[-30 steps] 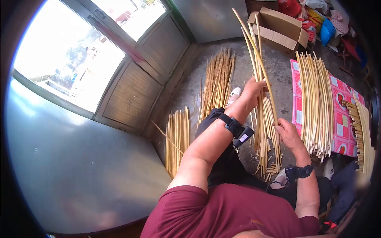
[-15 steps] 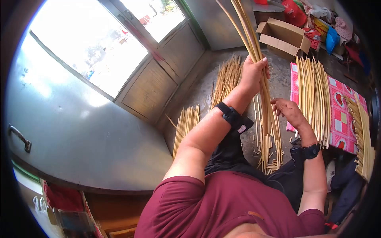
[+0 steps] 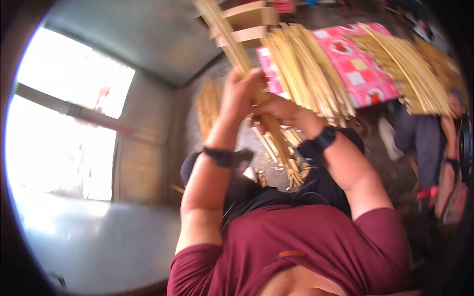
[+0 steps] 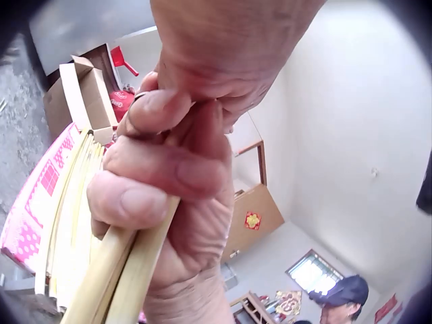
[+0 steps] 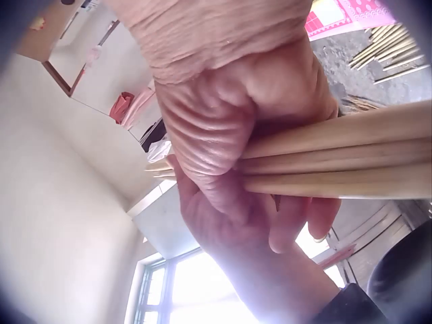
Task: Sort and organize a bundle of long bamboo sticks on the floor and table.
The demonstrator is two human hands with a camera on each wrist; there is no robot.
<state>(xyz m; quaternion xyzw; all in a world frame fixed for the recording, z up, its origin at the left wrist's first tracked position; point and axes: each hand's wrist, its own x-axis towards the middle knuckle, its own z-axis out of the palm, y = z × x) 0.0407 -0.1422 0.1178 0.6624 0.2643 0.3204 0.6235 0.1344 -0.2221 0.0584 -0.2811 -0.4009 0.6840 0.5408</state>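
Observation:
My left hand [image 3: 242, 91] grips a bundle of long straw-coloured stalks [image 3: 227, 42], held up slantwise in front of my body. Right below it, my right hand [image 3: 286, 109] curls around the same bundle, and the two hands overlap in the head view. Up close in the left wrist view, two thick stalks [image 4: 125, 270] run out under curled fingers [image 4: 131, 206]. Several smooth stalks [image 5: 351, 155] lie side by side under my right palm in the right wrist view. The bundle's lower end points down at the floor between my knees.
More stalks [image 3: 306, 74] lie in a row on a pink patterned cloth [image 3: 355, 74], with another stack [image 3: 410, 69] to their right. Short cut pieces [image 3: 296, 175] litter the floor. Behind are a cardboard box [image 3: 247, 24] and brushy stalks [image 3: 208, 106]. Another person's arm [image 3: 447, 138] shows at right.
The right hand has come from beside the stalks onto the bundle, just under the left hand. The loosely spread stalks are now drawn together. The head view has swung to the right.

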